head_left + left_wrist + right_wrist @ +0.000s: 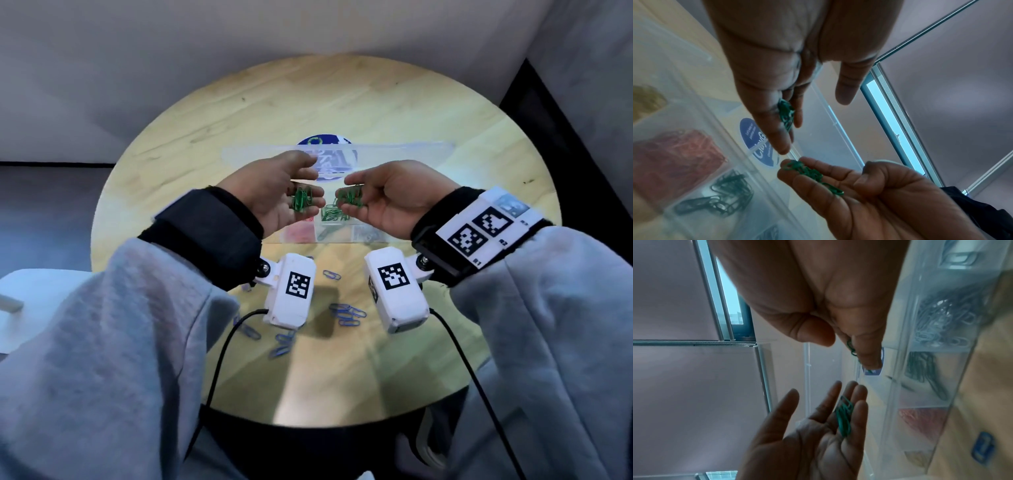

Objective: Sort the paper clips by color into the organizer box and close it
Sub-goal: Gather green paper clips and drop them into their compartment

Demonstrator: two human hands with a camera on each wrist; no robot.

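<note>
Both hands hover palm-up over the clear organizer box, whose lid stands open at the back. My left hand carries a bunch of green paper clips on nearly straight fingers, thumb apart. My right hand cups another green bunch in curled fingers, with some clips hanging off the fingertips. Below the gap between the hands, more green clips lie in a middle compartment. Red clips fill the compartment to its left and silver ones the one to its right.
Several blue paper clips lie loose on the round wooden table in front of the box, under my wrists. A blue round sticker shows through the lid. A white object stands off the table to the left.
</note>
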